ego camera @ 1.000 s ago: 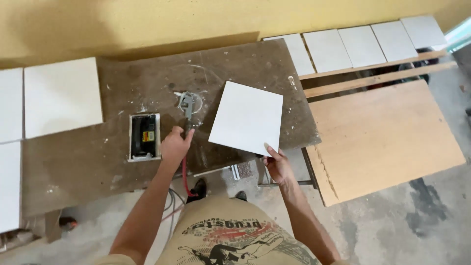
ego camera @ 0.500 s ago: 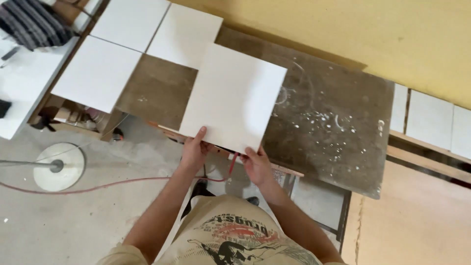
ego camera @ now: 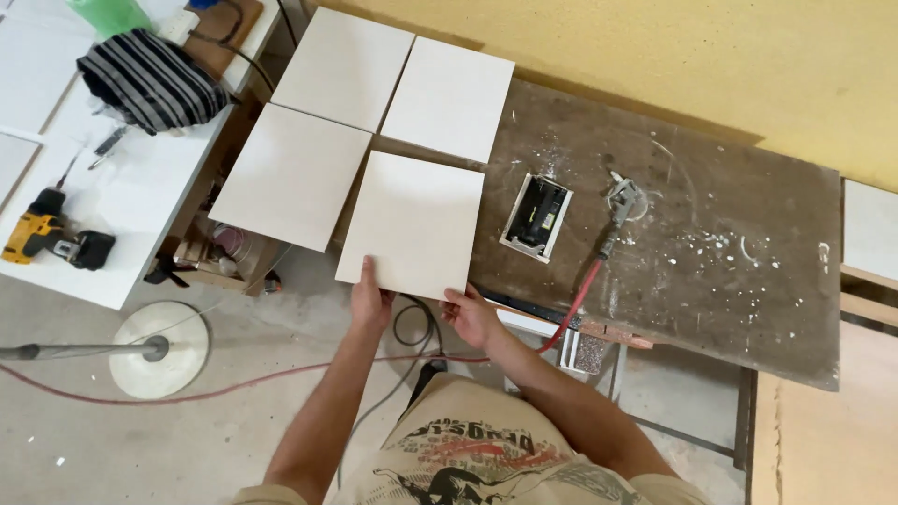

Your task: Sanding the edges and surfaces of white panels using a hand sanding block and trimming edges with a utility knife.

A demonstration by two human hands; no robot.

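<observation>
1. Head view: we see both hands gripping the near edge of a square white tile (ego camera: pixel 412 224), which lies at the left end of a dusty brown workbench (ego camera: pixel 711 271), its near edge sticking out past the bench edge.
2. Our left hand (ego camera: pixel 370 301) pinches the tile's near-left corner, thumb on top and fingers beneath.
3. Our right hand (ego camera: pixel 472 316) pinches the near-right corner in the same way.
4. Three more white tiles (ego camera: pixel 292 175) lie just beside it, to the left and on the far side, forming a grid.
5. To the right, a rectangular cut-out (ego camera: pixel 535 217) in the bench shows a black tool, and near it lies an air tool (ego camera: pixel 619 201) on a red hose (ego camera: pixel 571 309).
6. On the white table (ego camera: pixel 112 281) far left rest a yellow cordless drill (ego camera: pixel 33 234) and a striped cloth (ego camera: pixel 150 82).
</observation>
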